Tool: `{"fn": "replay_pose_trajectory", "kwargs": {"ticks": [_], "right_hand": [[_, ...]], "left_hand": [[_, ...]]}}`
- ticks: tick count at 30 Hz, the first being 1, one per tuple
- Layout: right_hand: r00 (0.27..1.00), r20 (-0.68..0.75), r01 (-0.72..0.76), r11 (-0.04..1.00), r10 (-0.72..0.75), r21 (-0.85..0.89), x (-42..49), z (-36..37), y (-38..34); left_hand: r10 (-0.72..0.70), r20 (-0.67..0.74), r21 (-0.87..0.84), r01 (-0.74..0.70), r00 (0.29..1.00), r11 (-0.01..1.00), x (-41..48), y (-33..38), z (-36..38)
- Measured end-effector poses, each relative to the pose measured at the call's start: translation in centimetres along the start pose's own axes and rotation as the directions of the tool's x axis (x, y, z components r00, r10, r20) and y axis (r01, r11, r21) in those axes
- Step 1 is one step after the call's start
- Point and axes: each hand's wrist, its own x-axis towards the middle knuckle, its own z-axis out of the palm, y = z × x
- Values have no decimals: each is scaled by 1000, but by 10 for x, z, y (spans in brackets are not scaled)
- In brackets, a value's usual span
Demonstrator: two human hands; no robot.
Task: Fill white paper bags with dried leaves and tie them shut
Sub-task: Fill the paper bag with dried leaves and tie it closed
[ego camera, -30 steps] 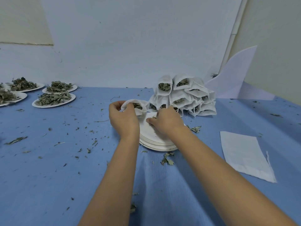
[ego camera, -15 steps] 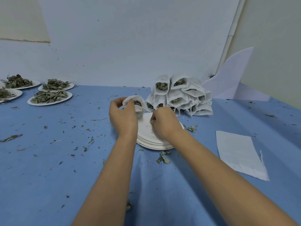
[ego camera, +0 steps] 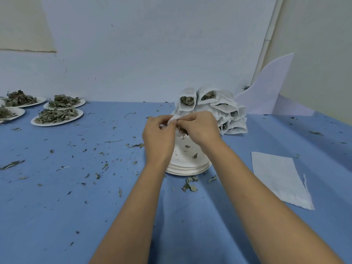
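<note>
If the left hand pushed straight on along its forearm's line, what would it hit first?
Likely the pile of filled bags beyond the left hand, which grips the white bag; depth is unclear.

Right hand (ego camera: 202, 128) lifted off plate stack (ego camera: 188, 166), now meets left hand (ego camera: 159, 139) at bag (ego camera: 172, 119). Bag mouth, earlier open, now bunched between both hands' fingertips. Plate top uncovered.
</note>
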Motion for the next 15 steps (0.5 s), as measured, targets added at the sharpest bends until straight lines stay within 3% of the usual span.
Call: {"fn": "replay_pose_trajectory", "kwargs": {"ticks": [3,9,15], "right_hand": [[995,-98,6,994,-16,-108,5,2,-1],[988,-151,-36,999,31,-31,5,2,7],[994,-91,-59,998,60,12,-5,4,5]], "left_hand": [[-51,116,-81,61,992,995,-2,-1,4],[-58,305,-104,94,951,990,-3,-5,7],[25,216,29,-32,976,999,-6,-6,8]]}}
